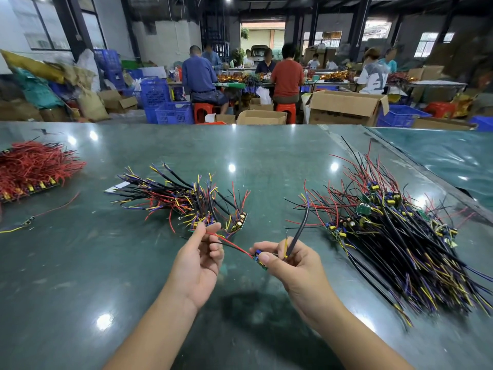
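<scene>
Above the near middle of the green table (pixel 253 156), my right hand (pixel 292 265) grips a small green circuit board (pixel 260 260) between thumb and fingers. A thick black cable (pixel 300 228) and a yellow wire rise from that board past my fingers. A red wire (pixel 229 243) and a thin black one run from the board leftward to my left hand (pixel 198 259), which pinches their ends between thumb and fingertips.
A sorted bundle of wired boards (pixel 186 201) lies just beyond my left hand. A large loose heap of wired boards (pixel 394 231) fills the right side. Red-wired boards (pixel 32 166) sit at the far left. Beyond the table, people sit among cardboard boxes and blue crates.
</scene>
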The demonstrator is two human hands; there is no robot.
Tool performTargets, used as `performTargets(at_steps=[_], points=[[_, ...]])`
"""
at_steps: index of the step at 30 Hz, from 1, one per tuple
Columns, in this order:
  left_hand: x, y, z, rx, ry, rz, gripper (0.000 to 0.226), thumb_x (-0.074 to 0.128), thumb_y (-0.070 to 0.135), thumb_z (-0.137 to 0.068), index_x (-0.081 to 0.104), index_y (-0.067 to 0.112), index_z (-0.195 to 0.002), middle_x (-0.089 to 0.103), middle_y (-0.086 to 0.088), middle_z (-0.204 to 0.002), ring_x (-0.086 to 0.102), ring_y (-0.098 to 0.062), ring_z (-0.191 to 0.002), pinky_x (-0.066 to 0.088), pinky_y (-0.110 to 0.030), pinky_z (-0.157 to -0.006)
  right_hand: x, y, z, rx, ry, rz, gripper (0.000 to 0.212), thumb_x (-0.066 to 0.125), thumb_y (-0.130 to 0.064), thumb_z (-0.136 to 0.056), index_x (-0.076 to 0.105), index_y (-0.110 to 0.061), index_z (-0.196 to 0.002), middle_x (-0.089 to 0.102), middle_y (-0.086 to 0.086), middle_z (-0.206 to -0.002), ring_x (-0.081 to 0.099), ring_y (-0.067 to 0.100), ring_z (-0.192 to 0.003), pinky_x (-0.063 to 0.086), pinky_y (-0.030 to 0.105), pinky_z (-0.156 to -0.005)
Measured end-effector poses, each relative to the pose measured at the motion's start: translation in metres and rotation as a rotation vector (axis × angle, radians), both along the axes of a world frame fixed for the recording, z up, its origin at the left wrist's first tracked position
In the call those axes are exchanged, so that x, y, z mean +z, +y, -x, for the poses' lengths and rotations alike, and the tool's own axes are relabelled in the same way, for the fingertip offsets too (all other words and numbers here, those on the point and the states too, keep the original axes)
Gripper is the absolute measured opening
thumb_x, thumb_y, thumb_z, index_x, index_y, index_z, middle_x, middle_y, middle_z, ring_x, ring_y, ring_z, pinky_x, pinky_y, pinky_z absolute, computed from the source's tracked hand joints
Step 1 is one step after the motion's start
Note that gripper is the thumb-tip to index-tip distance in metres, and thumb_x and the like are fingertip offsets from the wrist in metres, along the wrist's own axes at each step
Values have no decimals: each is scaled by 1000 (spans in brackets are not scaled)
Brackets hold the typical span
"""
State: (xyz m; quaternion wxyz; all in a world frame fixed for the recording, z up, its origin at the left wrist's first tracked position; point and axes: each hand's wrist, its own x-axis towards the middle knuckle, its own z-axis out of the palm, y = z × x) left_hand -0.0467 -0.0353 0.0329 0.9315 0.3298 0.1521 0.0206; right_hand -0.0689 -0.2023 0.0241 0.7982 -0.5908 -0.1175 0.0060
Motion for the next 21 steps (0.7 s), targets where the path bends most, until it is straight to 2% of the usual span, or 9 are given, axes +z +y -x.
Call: performTargets(at_steps=[4, 7, 9, 11, 13, 15, 17, 21], points=[[0, 2, -1, 53, -60, -28, 29, 53, 30, -91, 65, 4, -84, 49, 4, -54, 42, -2, -41, 38, -10, -41, 0, -1, 0, 15, 2, -20, 43, 63, 8, -81, 58, -25, -55, 73, 13, -93, 69, 27, -93, 52, 25, -78], [0, 4, 0, 46, -191, -146, 30, 58, 34, -80, 73, 10, -72, 50, 4, -57, 42, -2, -45, 36, -11, -42, 1, -3, 0, 15, 13, -10, 41, 62, 9, -82, 57, -23, -56, 73, 14, -94, 70, 23, -91, 51, 23, -75], [0, 8, 2, 18, -356, -360, 33, 57, 38, -83, 75, 14, -70, 56, 6, -69, 43, -2, -56, 37, -11, -51, 1, -6, -3, -55, 38, -4, 36, 62, 10, -82, 51, -18, -61, 73, 15, -94, 70, 18, -85, 51, 19, -69], [-3, 13, 6, -56, -546, -675, 37, 58, 44, -87, 76, 17, -71, 57, 15, -91, 47, -4, -79, 40, -13, -73, -1, -11, -7, -150, 63, -6, 30, 63, 10, -82, 47, -10, -67, 73, 13, -92, 71, 16, -82, 51, 18, -68], [-5, 17, 9, -175, -665, -901, 39, 60, 53, -84, 76, 20, -71, 51, 17, -108, 43, -6, -97, 34, -22, -94, -3, -14, -11, -234, 68, -20, 24, 63, 11, -82, 46, -4, -72, 74, 10, -89, 70, 17, -82, 52, 18, -69], [-3, 21, 11, -260, -714, -1038, 36, 59, 53, -82, 76, 23, -69, 48, 16, -116, 41, -8, -102, 31, -23, -97, -3, -16, -13, -280, 65, -38, 18, 63, 11, -82, 49, 0, -79, 74, 9, -87, 70, 17, -82, 52, 18, -69], [-1, 27, 11, -245, -738, -1227, 30, 55, 47, -83, 75, 29, -68, 47, 18, -120, 42, -8, -105, 32, -18, -95, -2, -18, -14, -298, 59, -52, 17, 63, 11, -82, 50, 0, -78, 74, 8, -87, 71, 17, -82, 52, 19, -70], [4, 39, 9, -158, -676, -1449, 26, 54, 46, -80, 74, 36, -68, 48, 13, -123, 41, -14, -112, 31, -22, -98, 4, -19, -10, -216, 30, -97, 34, 66, 6, -78, 66, -22, -59, 74, 9, -88, 70, 20, -86, 54, 24, -76]])
